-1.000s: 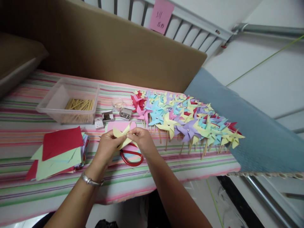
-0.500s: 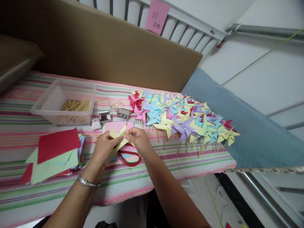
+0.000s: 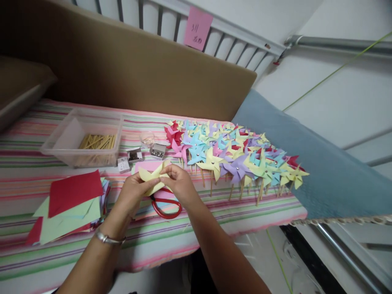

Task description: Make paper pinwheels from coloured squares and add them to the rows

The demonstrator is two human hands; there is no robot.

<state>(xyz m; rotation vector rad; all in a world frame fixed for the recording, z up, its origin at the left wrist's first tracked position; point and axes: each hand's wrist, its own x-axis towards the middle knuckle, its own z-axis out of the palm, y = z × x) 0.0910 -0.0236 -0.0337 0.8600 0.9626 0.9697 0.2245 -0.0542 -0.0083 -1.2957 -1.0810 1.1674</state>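
Note:
A pale yellow paper pinwheel [image 3: 149, 174], its corners partly folded inward, is held up between both hands. My left hand [image 3: 134, 188] pinches its left side, with the thumb pressed near the centre. On the right side, my right hand [image 3: 180, 182] grips a folded blade between thumb and fingers. Red-handled scissors [image 3: 167, 213] lie on the cloth just below the hands, their blades hidden. Beneath the hands are sheets of pink paper [image 3: 147, 165]. Finished pinwheels [image 3: 214, 159] on wooden sticks stand in a dense cluster to the right.
A clear plastic bin [image 3: 81, 153] holds wooden sticks [image 3: 98, 143]. Small boxes of pins [image 3: 158, 152] and a round clear dish [image 3: 147, 138] stand behind the hands. Stacked coloured paper [image 3: 75, 194] lies at left. A cardboard panel [image 3: 147, 69] rises behind the striped cloth [image 3: 171, 245].
Both hands still hold the yellow pinwheel. My fingers have shifted slightly around its centre and right blade. The whole view has tilted a little upward.

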